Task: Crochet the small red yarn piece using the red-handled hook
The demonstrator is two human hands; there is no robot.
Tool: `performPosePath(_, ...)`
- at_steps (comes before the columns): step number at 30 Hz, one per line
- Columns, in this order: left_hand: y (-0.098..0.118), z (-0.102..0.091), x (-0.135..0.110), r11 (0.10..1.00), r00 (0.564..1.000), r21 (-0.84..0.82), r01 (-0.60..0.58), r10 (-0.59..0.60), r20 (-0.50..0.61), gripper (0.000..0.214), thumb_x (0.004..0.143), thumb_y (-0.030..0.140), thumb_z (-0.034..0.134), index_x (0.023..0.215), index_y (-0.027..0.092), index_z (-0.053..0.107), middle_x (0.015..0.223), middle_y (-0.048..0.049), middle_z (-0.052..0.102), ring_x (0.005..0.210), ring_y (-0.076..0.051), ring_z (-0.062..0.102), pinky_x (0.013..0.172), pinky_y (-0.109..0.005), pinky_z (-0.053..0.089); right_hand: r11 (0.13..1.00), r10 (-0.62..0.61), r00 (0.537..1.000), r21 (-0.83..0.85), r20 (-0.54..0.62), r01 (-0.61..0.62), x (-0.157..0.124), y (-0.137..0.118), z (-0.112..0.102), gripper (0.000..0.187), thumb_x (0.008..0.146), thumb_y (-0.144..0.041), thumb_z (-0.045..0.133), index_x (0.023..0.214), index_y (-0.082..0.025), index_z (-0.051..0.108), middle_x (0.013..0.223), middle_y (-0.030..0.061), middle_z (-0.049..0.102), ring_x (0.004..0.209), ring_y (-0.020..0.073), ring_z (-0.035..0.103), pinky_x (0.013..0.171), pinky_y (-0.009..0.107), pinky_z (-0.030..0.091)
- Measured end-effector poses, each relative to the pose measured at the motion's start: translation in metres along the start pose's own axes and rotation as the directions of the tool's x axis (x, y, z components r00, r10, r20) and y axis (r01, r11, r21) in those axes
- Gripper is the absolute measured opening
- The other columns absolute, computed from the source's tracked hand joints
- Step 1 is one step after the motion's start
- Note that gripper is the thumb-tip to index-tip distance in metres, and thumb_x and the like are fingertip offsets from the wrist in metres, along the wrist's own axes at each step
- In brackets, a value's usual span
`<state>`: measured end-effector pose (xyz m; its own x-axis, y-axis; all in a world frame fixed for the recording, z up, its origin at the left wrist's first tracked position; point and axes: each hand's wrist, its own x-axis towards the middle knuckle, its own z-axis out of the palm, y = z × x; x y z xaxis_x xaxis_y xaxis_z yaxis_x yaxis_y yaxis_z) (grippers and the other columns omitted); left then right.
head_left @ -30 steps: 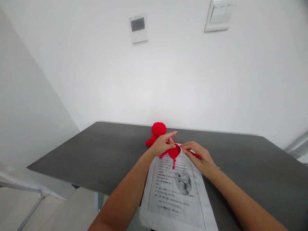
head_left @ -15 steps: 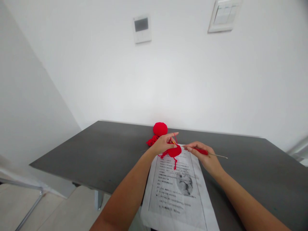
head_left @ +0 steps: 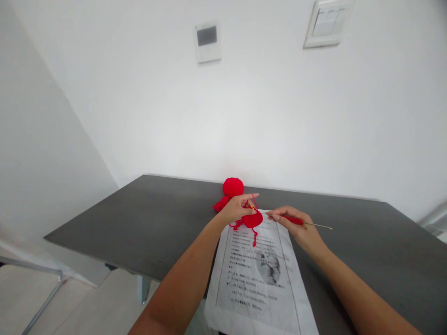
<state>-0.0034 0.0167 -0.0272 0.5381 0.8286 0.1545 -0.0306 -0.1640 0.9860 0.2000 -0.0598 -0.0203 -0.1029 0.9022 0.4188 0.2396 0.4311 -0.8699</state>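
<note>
Pinched in my left hand [head_left: 238,208] is a small red crochet piece [head_left: 253,219], with a short yarn tail hanging below it. A strand of red yarn runs up over my raised left index finger. My right hand [head_left: 296,225] is closed around a crochet hook [head_left: 292,220] with a red grip, held like a pen. One thin metal end points left to the edge of the crochet piece; the other sticks out to the right past my hand. Whether the tip is inside a stitch is too small to tell.
A red yarn ball [head_left: 233,187] stands at the table's back, with more red crochet work [head_left: 221,204] in front of it. Beneath my hands a printed sheet [head_left: 258,288] lies on the dark grey table [head_left: 139,223]. Behind is a white wall with a panel [head_left: 208,43] and a switch [head_left: 327,23].
Almost nothing differs. The crochet piece has tilted very slightly, and the view has shifted a little. Both hands keep their grips.
</note>
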Motion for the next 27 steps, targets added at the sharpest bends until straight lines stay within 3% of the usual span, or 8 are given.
performPosePath(6,0.003,0.003,-0.002,0.986,0.996,-0.146,0.086,-0.08,0.049,0.071,0.059,0.018,0.078,0.126,0.011,0.056,0.072,0.0015,0.06,0.067,-0.009,0.056,0.069,-0.025,0.04,0.998,-0.023,0.999,0.056,-0.035,0.025,-0.001,0.004,0.004,0.02,0.081,-0.04,0.067,0.081,-0.02,0.071,0.088,0.0063,0.075,0.084,0.0218,0.069,0.078,0.035,0.054)
performPosePath(11,0.009,0.004,-0.005,0.971,0.991,-0.207,0.119,-0.102,0.091,0.07,0.057,0.019,0.081,0.123,0.011,0.059,0.071,0.0011,0.061,0.065,-0.009,0.057,0.069,-0.025,0.041,0.986,-0.164,0.985,-0.002,-0.057,0.164,-0.004,0.006,0.008,0.014,0.085,-0.035,0.064,0.083,-0.022,0.07,0.092,0.0075,0.075,0.089,0.0223,0.07,0.083,0.038,0.055)
performPosePath(18,0.005,0.006,-0.005,0.954,0.978,-0.26,0.15,-0.104,0.182,0.071,0.056,0.019,0.083,0.123,0.015,0.06,0.078,-0.0018,0.065,0.074,-0.011,0.06,0.078,-0.029,0.043,0.932,-0.324,0.944,-0.152,0.059,0.329,-0.006,0.007,0.01,0.016,0.09,-0.031,0.058,0.091,-0.024,0.072,0.105,0.0091,0.072,0.097,0.0225,0.068,0.087,0.039,0.054)
performPosePath(27,0.0,0.011,-0.003,0.964,0.983,-0.24,0.117,-0.078,0.168,0.088,0.054,0.021,0.085,0.135,0.018,0.05,0.078,-0.0004,0.063,0.074,-0.011,0.058,0.077,-0.027,0.042,0.955,-0.259,0.966,-0.146,0.011,0.257,-0.005,0.007,0.009,0.014,0.087,-0.033,0.06,0.087,-0.022,0.07,0.096,0.0084,0.074,0.09,0.0228,0.07,0.081,0.036,0.057)
